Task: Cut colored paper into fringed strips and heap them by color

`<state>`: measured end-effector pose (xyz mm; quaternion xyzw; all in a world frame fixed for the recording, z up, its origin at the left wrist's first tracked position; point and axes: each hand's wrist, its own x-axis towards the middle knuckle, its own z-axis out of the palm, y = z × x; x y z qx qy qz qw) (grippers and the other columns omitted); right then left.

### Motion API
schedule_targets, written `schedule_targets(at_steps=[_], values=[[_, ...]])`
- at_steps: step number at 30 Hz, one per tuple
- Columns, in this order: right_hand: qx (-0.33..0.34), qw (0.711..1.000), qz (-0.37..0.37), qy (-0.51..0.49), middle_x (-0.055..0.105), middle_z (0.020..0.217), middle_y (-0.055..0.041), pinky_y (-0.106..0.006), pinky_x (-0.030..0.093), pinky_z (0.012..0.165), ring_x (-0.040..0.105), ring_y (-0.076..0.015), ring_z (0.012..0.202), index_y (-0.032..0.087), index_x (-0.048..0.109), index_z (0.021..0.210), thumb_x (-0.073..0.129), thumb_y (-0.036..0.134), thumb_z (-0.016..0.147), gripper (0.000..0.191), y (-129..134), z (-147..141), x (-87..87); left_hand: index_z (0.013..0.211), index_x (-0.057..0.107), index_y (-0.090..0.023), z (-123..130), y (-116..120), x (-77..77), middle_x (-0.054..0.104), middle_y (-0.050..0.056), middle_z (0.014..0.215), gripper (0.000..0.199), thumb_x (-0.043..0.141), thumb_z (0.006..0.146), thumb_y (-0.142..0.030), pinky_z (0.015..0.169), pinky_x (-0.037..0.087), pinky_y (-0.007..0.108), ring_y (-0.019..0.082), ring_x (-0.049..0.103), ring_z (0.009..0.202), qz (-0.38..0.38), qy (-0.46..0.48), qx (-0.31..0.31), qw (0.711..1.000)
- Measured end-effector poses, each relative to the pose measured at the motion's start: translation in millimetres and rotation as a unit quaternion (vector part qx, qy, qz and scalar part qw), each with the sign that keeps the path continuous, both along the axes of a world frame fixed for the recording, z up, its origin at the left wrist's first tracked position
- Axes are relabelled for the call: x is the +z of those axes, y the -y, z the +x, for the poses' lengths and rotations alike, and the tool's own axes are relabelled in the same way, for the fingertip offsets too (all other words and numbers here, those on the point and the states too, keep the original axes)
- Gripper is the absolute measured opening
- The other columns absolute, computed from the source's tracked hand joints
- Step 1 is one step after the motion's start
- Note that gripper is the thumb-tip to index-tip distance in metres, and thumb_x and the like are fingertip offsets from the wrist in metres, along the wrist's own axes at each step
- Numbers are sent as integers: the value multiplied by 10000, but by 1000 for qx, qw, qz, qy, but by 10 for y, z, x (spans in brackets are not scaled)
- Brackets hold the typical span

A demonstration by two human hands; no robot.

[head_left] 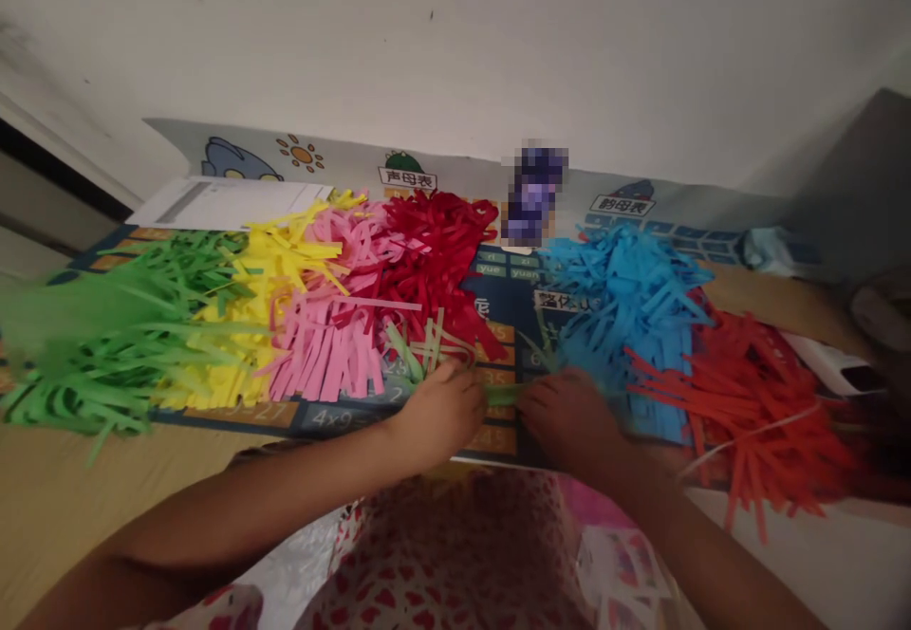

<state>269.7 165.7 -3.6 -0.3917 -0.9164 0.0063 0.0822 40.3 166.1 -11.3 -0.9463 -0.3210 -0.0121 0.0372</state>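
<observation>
My left hand (pixel 442 416) and my right hand (pixel 566 412) are close together at the front of the printed mat. Both have their fingers closed on a band of green fringed paper (pixel 504 394), stretched between them. Pale green strips (pixel 431 343) stick up past the left fingers, and a few thin ones (pixel 547 331) past the right. Pink fringed paper (pixel 331 350) and dark red fringed paper (pixel 441 241) lie beyond the left hand. Blue fringed paper (pixel 626 298) lies just beyond the right hand.
Yellow (pixel 246 317) and green fringed paper (pixel 135 317) lie at the left, orange-red fringed paper (pixel 754 412) at the right. White sheets (pixel 234 201) lie at the back left. A pixelated dark object (pixel 535 195) stands by the wall. A white device (pixel 840 364) is at the right.
</observation>
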Motion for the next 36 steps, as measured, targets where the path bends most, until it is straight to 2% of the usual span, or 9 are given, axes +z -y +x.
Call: schedule_targets(at_steps=[2, 6, 10, 14, 18, 21, 28, 31, 36], values=[[26, 999, 4, 21, 650, 750, -49, -374, 279, 814, 530, -180, 750, 185, 638, 762, 521, 131, 885, 178, 14, -57, -25, 809, 643, -186, 41, 19, 29, 602, 49, 775, 110, 564, 879, -216, 909, 320, 456, 227, 515, 808, 1, -3, 13, 1000], [16, 999, 6, 38, 642, 711, -43, -365, 268, 777, 517, -161, 684, 171, 639, 708, 531, 124, 879, 207, -95, -31, -89, 779, 645, -176, 78, 19, 93, 610, 57, 778, 164, 555, 869, -280, 912, 309, 494, 231, 542, 785, -7, 15, 44, 999], [-11, 999, -32, 5, 656, 745, -28, -346, 265, 763, 543, -160, 716, 183, 657, 723, 564, 184, 870, 174, -189, 32, -75, 836, 649, -167, 60, -20, 102, 639, 77, 854, 149, 576, 846, -298, 894, 320, 470, 244, 572, 858, -22, 40, 72, 996], [-34, 999, -9, -7, 663, 822, -53, -357, 275, 785, 551, -201, 823, 177, 656, 813, 591, 224, 857, 92, -132, -86, -31, 873, 649, -166, 38, -35, 63, 663, 86, 889, 134, 551, 865, -257, 900, 318, 464, 250, 583, 889, -17, 64, 86, 994], [9, 999, 32, -6, 652, 863, -66, -384, 279, 820, 526, -220, 864, 179, 632, 863, 558, 216, 895, 89, -56, -258, -117, 812, 648, -173, 14, -7, 45, 683, 71, 848, 149, 532, 887, -228, 896, 319, 474, 238, 598, 846, 1, 83, 93, 992], [28, 999, 45, -11, 638, 802, -56, -375, 282, 801, 507, -203, 802, 182, 628, 811, 510, 144, 912, 161, -72, -183, -240, 803, 660, -185, -39, 32, 36, 694, 62, 813, 175, 516, 903, -191, 929, 309, 481, 219, 603, 814, 18, 94, 88, 992], [-48, 991, -56, -111, 658, 902, -61, -340, 304, 769, 544, -198, 857, 206, 692, 867, 486, 304, 966, 249, -193, 300, -393, 878, 670, -205, -230, 44, -38, 684, 48, 883, 164, 514, 920, -234, 915, 342, 429, 207, 583, 879, -30, 166, 149, 974], [-59, 982, -107, -140, 652, 892, -45, -316, 305, 751, 550, -189, 861, 198, 691, 843, 557, 338, 936, 215, -274, 321, -375, 859, 668, -208, -244, 10, -56, 662, 50, 863, 177, 512, 921, -264, 856, 360, 403, 218, 562, 892, -69, 178, 179, 965], [-78, 973, -165, -142, 642, 823, -25, -298, 298, 724, 550, -179, 819, 196, 680, 766, 620, 309, 888, 177, -390, 277, -307, 803, 652, -199, -191, -25, -42, 652, 53, 827, 197, 506, 913, -274, 829, 356, 402, 222, 555, 867, -70, 178, 203, 960]])
